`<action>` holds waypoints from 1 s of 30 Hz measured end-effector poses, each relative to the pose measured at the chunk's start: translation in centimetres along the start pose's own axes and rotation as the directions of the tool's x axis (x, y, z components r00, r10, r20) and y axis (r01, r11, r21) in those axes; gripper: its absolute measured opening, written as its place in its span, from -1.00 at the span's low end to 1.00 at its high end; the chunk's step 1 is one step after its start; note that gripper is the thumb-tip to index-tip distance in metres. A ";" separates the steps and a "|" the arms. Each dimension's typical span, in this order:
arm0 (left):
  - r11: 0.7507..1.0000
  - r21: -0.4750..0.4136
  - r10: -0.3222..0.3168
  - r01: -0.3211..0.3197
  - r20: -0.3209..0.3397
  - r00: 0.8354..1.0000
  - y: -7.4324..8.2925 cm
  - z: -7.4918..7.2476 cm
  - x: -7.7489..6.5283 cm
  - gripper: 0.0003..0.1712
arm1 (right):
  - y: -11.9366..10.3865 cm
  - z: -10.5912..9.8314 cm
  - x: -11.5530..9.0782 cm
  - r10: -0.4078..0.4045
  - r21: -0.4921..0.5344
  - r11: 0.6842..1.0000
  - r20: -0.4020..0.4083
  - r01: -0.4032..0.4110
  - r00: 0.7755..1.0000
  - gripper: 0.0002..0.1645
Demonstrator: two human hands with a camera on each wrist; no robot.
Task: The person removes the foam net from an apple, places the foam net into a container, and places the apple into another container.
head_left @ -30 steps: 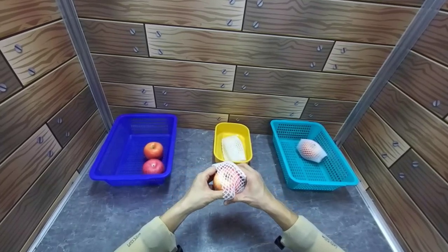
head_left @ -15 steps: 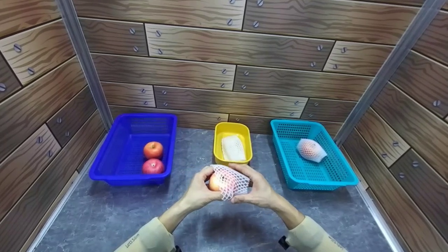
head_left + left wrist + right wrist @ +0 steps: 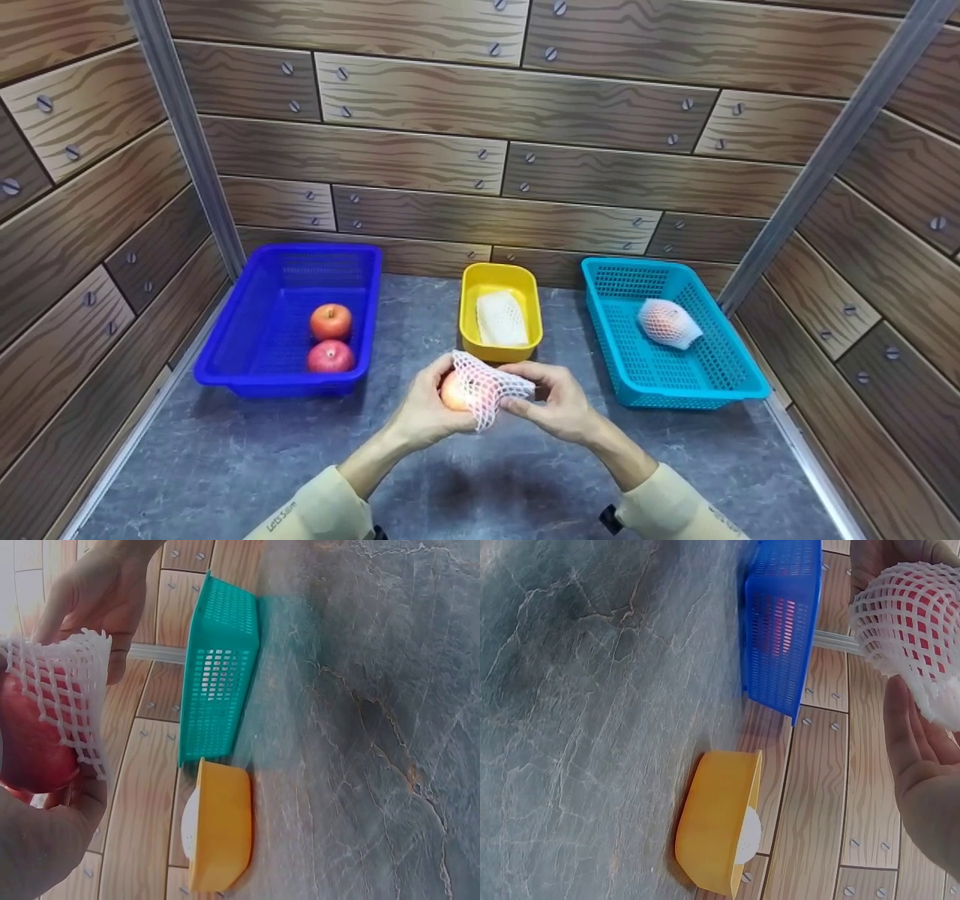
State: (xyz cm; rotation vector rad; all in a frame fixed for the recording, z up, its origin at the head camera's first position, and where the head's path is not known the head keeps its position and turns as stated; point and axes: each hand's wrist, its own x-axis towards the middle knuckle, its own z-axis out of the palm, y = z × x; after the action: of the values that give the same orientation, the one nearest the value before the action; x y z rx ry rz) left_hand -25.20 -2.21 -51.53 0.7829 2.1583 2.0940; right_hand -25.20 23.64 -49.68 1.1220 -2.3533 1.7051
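My left grip (image 3: 421, 409) holds the apple (image 3: 453, 392); my right grip (image 3: 559, 405) pinches the foam net (image 3: 481, 384) toward three o'clock; a hard tug might tear it.

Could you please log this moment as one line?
left hand: holds apple; right hand: holds foam net; net: partly over apple; blue basket: two apples; teal basket: one netted fruit

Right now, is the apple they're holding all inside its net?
No, the apple shows bare skin outside the white foam net beside the left hand.
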 end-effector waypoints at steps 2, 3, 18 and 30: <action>0.999 0.034 -0.008 0.008 -0.013 1.000 0.1 0.0 -0.1 -0.24 | 0.0 0.1 0.0 -0.017 0.007 1.000 -0.029 0.017 0.999 -0.61; 0.998 0.057 -0.011 0.012 -0.022 1.000 0.2 0.0 -0.1 -0.24 | 0.0 0.1 0.0 -0.025 0.007 1.000 -0.042 0.025 0.999 -0.64; 0.997 0.059 -0.060 0.059 0.008 0.998 0.6 0.9 -0.6 -0.20 | -0.1 0.5 -0.1 0.022 -0.001 1.000 -0.111 -0.022 0.994 -0.71; 0.998 0.059 -0.020 0.021 -0.005 1.000 1.0 0.7 -1.0 -0.14 | 0.0 0.0 -0.2 -0.012 -0.055 0.998 -0.185 0.001 0.983 -0.78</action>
State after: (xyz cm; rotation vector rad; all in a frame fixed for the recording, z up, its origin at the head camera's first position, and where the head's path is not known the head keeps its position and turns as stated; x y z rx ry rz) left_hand -23.77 -1.99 -50.98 0.7585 2.2305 2.0325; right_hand -25.09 23.69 -49.78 0.9177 -2.2659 1.6524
